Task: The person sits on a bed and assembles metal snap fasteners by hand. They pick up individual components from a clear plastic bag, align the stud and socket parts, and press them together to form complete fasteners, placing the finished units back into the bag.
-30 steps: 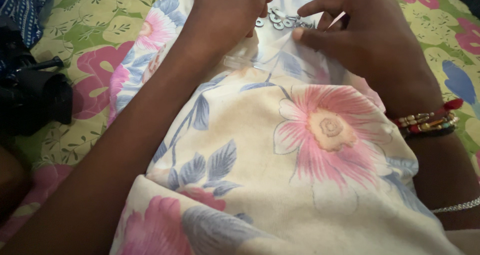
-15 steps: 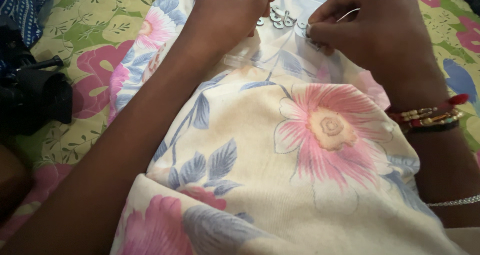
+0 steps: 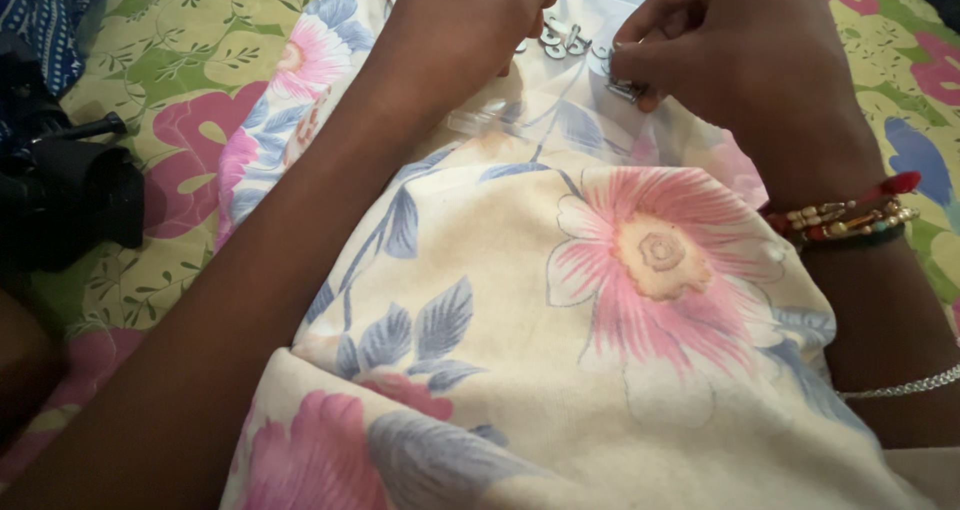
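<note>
A cream pillow [image 3: 560, 370] with pink flowers and blue leaves lies across my lap. On its far end rests a clear plastic bag [image 3: 560, 100] with small silvery metal pieces [image 3: 570, 42] on it. My left hand [image 3: 465, 20] presses on the bag's left side, fingers curled beside the pieces. My right hand [image 3: 740, 50] pinches one small metal piece [image 3: 625, 88] between thumb and fingertip at the bag's right side. Beaded and red thread bracelets [image 3: 845, 215] circle my right wrist.
A green bedsheet [image 3: 190, 70] with pink flowers covers the bed under everything. A black camera-like device [image 3: 65, 195] sits at the left edge. Blue patterned cloth [image 3: 50, 10] shows at the top left corner. A thin silver chain bracelet [image 3: 900, 385] shows at the right edge.
My right hand has moved left and down toward the metal pieces and now pinches one against the bag. The thin needle-like item seen a second ago is out of sight. My left hand stays put.
</note>
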